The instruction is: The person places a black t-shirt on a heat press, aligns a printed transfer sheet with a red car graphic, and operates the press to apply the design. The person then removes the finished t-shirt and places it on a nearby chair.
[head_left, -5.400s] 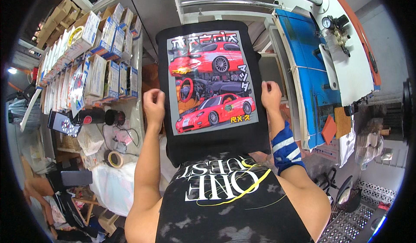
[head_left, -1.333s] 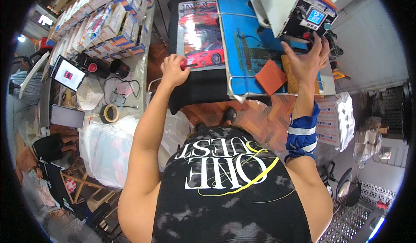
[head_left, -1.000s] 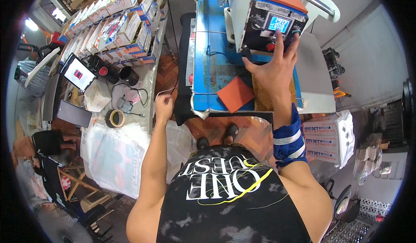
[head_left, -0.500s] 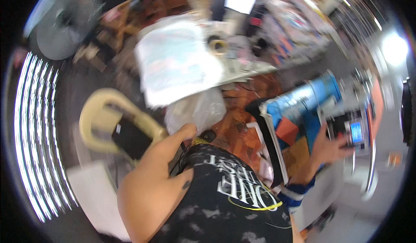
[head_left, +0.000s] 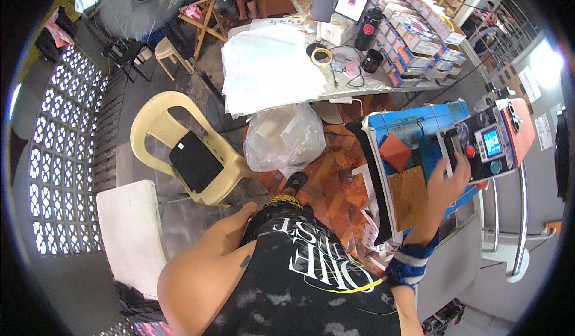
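Note:
My right hand [head_left: 453, 177] reaches over the front of a machine with a dark control panel [head_left: 482, 133]. Its thumb and fingers are apart, just below a red button [head_left: 470, 151] and beside a black handle [head_left: 451, 147]; whether it touches either I cannot tell. A lit blue screen [head_left: 492, 143] sits on the panel, with a teal button [head_left: 495, 167] below. Left of the hand, a brown board [head_left: 408, 198] and a reddish-orange square [head_left: 395, 152] lie on the machine's blue bed [head_left: 383, 123]. My left arm [head_left: 206, 255] bends at my side, its hand hidden.
A cream plastic chair [head_left: 147, 150] holds a black item. Ahead, a table carries a stack of white sheets [head_left: 269, 69], a tape roll [head_left: 321, 57], a tablet [head_left: 354, 0] and stacked boxes [head_left: 413, 33]. A clear plastic bag [head_left: 284, 137] hangs below; a fan [head_left: 142, 6] stands far left.
My right hand has moved slightly left and up, from over the panel's lower part toward the black handle. My left arm has dropped back toward my body. The view has shifted and sharpened.

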`<action>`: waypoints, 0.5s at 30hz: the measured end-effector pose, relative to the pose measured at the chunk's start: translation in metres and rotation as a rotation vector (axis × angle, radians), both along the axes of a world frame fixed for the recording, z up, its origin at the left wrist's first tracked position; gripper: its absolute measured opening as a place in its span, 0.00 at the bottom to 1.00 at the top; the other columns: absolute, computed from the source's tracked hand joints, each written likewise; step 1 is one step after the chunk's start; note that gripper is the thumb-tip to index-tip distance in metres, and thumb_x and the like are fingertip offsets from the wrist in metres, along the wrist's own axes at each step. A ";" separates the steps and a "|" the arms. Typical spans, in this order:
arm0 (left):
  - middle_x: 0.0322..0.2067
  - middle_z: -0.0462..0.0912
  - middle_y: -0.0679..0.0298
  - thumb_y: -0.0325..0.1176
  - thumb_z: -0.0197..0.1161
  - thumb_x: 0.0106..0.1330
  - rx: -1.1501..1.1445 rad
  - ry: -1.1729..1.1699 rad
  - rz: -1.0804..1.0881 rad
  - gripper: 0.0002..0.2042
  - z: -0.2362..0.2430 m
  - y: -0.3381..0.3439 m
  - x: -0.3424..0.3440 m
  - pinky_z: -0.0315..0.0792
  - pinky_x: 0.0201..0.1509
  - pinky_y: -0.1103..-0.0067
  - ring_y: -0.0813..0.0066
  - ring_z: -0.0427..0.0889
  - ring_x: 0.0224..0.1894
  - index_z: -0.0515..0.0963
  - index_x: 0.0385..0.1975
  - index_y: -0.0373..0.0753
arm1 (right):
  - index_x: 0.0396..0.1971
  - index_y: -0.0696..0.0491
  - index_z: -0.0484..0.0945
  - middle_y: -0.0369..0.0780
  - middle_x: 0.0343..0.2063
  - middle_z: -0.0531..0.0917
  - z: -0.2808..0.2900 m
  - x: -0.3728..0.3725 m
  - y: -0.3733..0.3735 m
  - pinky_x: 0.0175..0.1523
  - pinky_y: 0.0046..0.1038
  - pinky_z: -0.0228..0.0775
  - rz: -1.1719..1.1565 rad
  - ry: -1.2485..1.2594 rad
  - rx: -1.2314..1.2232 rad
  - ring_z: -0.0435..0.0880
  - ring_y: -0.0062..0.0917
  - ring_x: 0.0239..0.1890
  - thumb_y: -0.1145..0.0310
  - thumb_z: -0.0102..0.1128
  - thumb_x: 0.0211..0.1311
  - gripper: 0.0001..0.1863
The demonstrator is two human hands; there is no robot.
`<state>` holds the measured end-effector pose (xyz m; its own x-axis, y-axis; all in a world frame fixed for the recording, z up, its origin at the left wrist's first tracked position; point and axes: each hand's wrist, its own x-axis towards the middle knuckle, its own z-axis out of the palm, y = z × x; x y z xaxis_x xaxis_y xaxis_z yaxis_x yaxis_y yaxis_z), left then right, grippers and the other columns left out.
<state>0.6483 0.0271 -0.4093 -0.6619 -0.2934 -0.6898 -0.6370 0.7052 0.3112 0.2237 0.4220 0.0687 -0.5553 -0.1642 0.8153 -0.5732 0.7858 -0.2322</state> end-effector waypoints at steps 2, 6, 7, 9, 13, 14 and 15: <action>0.41 0.88 0.48 0.44 0.63 0.58 -0.035 0.000 -0.069 0.15 0.000 0.003 -0.011 0.81 0.49 0.57 0.47 0.88 0.46 0.89 0.36 0.40 | 0.45 0.58 0.80 0.52 0.45 0.86 0.016 -0.002 -0.017 0.54 0.46 0.76 -0.168 -0.128 0.185 0.85 0.50 0.47 0.61 0.70 0.59 0.19; 0.38 0.88 0.48 0.43 0.61 0.62 -0.036 -0.005 -0.273 0.15 0.024 -0.008 -0.044 0.79 0.45 0.58 0.49 0.87 0.45 0.87 0.37 0.39 | 0.45 0.56 0.79 0.51 0.43 0.88 0.050 -0.006 -0.053 0.51 0.47 0.78 -0.373 -0.522 0.359 0.87 0.48 0.46 0.50 0.66 0.61 0.24; 0.38 0.88 0.48 0.42 0.62 0.63 -0.033 0.030 -0.249 0.15 0.022 -0.025 -0.047 0.78 0.45 0.59 0.50 0.87 0.44 0.87 0.37 0.38 | 0.45 0.56 0.79 0.51 0.43 0.88 0.051 -0.008 -0.056 0.51 0.47 0.78 -0.356 -0.542 0.359 0.87 0.48 0.46 0.49 0.66 0.61 0.25; 0.38 0.88 0.47 0.39 0.63 0.61 0.023 0.232 0.028 0.13 0.016 -0.023 -0.038 0.78 0.46 0.59 0.52 0.88 0.43 0.88 0.38 0.38 | 0.45 0.56 0.79 0.52 0.43 0.88 0.050 -0.012 -0.057 0.50 0.47 0.79 -0.336 -0.577 0.350 0.87 0.48 0.46 0.47 0.65 0.61 0.26; 0.42 0.86 0.42 0.43 0.57 0.62 0.144 0.086 0.098 0.17 0.036 -0.050 -0.067 0.79 0.51 0.58 0.43 0.86 0.46 0.87 0.40 0.38 | 0.47 0.54 0.80 0.52 0.43 0.88 0.039 -0.026 -0.062 0.52 0.50 0.78 -0.323 -0.608 0.271 0.87 0.50 0.48 0.45 0.65 0.61 0.27; 0.42 0.86 0.42 0.43 0.57 0.63 0.153 0.094 0.022 0.18 0.029 -0.059 -0.058 0.79 0.51 0.58 0.43 0.86 0.46 0.87 0.39 0.37 | 0.46 0.54 0.80 0.52 0.42 0.88 0.040 -0.027 -0.064 0.51 0.49 0.78 -0.308 -0.617 0.263 0.87 0.50 0.48 0.46 0.64 0.61 0.26; 0.42 0.86 0.42 0.43 0.57 0.63 0.117 0.069 -0.076 0.18 0.030 -0.061 -0.070 0.78 0.52 0.57 0.43 0.86 0.46 0.87 0.38 0.36 | 0.45 0.54 0.81 0.52 0.42 0.88 0.040 -0.028 -0.062 0.51 0.49 0.79 -0.325 -0.616 0.265 0.87 0.50 0.47 0.46 0.64 0.61 0.25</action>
